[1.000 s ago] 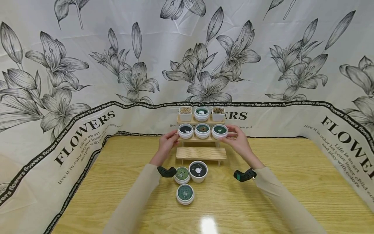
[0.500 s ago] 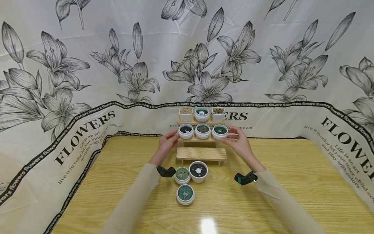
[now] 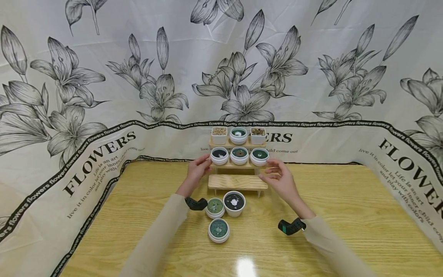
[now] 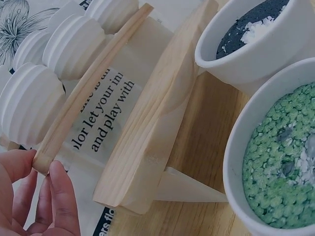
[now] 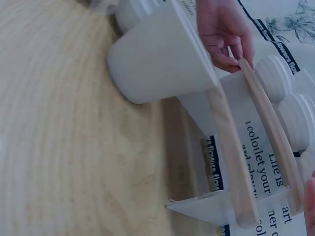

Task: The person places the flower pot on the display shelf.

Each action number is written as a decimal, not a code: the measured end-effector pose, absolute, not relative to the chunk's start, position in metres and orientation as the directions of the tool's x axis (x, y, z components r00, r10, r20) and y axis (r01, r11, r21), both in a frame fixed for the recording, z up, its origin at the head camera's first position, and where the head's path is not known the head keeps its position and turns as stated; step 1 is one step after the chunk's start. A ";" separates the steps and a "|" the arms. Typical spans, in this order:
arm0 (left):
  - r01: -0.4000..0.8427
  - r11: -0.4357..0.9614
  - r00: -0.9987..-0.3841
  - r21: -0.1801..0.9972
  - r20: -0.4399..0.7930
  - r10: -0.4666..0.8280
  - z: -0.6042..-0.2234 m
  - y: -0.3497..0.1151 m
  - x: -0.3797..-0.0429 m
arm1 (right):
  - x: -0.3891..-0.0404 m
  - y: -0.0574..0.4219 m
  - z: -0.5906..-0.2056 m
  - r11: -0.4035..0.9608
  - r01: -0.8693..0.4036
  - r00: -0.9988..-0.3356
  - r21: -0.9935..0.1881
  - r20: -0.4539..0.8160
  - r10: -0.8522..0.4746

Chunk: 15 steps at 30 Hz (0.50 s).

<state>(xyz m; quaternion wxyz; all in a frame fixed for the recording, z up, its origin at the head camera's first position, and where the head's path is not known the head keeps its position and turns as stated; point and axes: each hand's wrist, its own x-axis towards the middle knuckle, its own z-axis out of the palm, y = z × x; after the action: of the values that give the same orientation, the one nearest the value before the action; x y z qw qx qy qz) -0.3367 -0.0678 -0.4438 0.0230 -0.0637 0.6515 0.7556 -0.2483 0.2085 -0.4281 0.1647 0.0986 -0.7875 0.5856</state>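
Note:
A tiered wooden stand with clear supports is centred in the head view. My left hand (image 3: 198, 173) pinches the left end of its middle shelf (image 4: 93, 81) between thumb and fingers. On that shelf sit round white pots: a dark-filled pot (image 3: 219, 157), a brown-and-green one in the middle, and a green-filled pot (image 3: 259, 157) at the right. My right hand (image 3: 282, 181) hovers by the stand's right end, fingers loosely bent, holding nothing. Its thumb tip is near the bottom shelf (image 3: 238, 182), which bears nothing; whether it touches cannot be told.
The top shelf carries two square pots of pebbles (image 3: 219, 136) and a round pot (image 3: 238, 136). In front of the stand are a larger dark-filled pot (image 3: 234, 209), a light green pot (image 3: 215, 207) and a teal-green pot (image 3: 219, 231). A flower-printed cloth hangs behind.
My right hand has let go at the middle shelf's right end, beside the green-filled pot, and moved down towards me. The left hand keeps its place.

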 end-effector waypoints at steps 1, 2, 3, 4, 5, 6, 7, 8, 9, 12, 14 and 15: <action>-0.116 -0.150 -0.991 0.982 -0.124 -0.048 -0.444 -0.068 -0.337 | -0.246 0.208 -0.430 0.289 -0.360 -0.925 -0.887 0.380 0.013; -0.116 -0.150 -0.991 0.982 -0.124 -0.047 -0.444 -0.068 -0.336 | -0.244 0.207 -0.432 0.283 -0.374 -0.922 -0.883 0.387 -0.012; -0.117 -0.153 -0.991 0.981 -0.126 -0.046 -0.443 -0.068 -0.336 | -0.242 0.206 -0.434 0.276 -0.385 -0.919 -0.880 0.392 -0.031; -0.118 -0.155 -0.991 0.981 -0.126 -0.044 -0.443 -0.068 -0.336 | -0.240 0.205 -0.436 0.266 -0.394 -0.917 -0.880 0.397 -0.046; -0.117 -0.155 -0.991 0.981 -0.125 -0.043 -0.443 -0.067 -0.335 | -0.238 0.204 -0.438 0.260 -0.397 -0.917 -0.880 0.396 -0.059; -0.117 -0.156 -0.991 0.981 -0.125 -0.044 -0.443 -0.067 -0.335 | -0.237 0.203 -0.441 0.254 -0.397 -0.917 -0.882 0.392 -0.071; -0.116 -0.155 -0.991 0.981 -0.124 -0.044 -0.442 -0.067 -0.335 | -0.235 0.202 -0.443 0.249 -0.396 -0.918 -0.884 0.388 -0.084; -0.114 -0.154 -0.991 0.981 -0.122 -0.045 -0.442 -0.067 -0.334 | -0.234 0.201 -0.445 0.244 -0.396 -0.918 -0.885 0.384 -0.099; -0.114 -0.156 -0.992 0.981 -0.122 -0.045 -0.442 -0.067 -0.334 | -0.232 0.199 -0.447 0.244 -0.393 -0.920 -0.887 0.376 -0.114; -0.108 -0.162 -0.992 0.981 -0.117 -0.046 -0.443 -0.068 -0.334 | -0.227 0.195 -0.453 0.235 -0.379 -0.924 -0.895 0.349 -0.158; -0.106 -0.165 -0.993 0.981 -0.114 -0.042 -0.444 -0.068 -0.334 | -0.225 0.192 -0.457 0.229 -0.378 -0.922 -0.897 0.342 -0.181; -0.106 -0.169 -0.993 0.980 -0.115 -0.040 -0.444 -0.067 -0.334 | -0.223 0.191 -0.459 0.226 -0.374 -0.923 -0.900 0.336 -0.189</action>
<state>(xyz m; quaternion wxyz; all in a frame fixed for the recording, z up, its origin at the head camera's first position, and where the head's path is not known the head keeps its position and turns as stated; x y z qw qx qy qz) -0.3342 -0.0674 -0.4442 0.0217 -0.0569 0.6441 0.7625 -0.2234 0.1914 -0.4588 0.0774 0.1806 -0.7792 0.5952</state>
